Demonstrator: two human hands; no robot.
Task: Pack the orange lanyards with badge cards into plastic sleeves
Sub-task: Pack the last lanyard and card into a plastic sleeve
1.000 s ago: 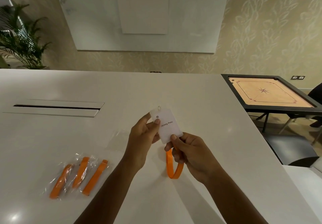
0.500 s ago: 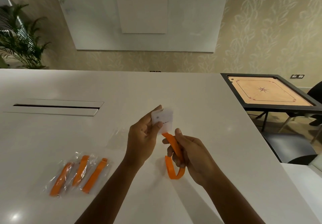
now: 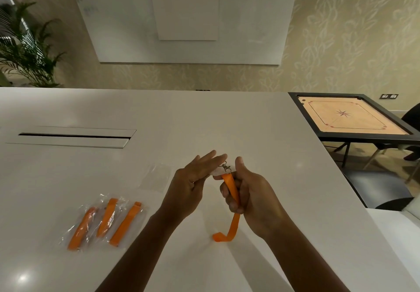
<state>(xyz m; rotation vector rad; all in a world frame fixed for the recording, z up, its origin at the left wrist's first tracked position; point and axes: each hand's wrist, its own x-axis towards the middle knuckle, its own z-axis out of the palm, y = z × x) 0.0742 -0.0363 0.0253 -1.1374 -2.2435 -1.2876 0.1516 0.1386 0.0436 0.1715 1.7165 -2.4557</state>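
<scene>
Orange lanyard (image 3: pixel 231 191) clamped in right hand (image 3: pixel 252 197) fingers, left hand (image 3: pixel 193 183) fingers straight; three packed sleeves (image 3: pixel 103 220).

Two bare forearms, no sleeves, left grip (image 3: pixel 189 185), right grip (image 3: pixel 251 191)

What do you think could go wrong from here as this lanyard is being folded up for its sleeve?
The orange lanyard is only partly gathered in the right hand; its loose tail trails onto the table and could unfold or snag. The badge card is held by the left hand's nearly straight fingers, so it might slip or bend. The empty plastic sleeve lies nearly invisible just left of the hands, and could be brushed aside.
</scene>
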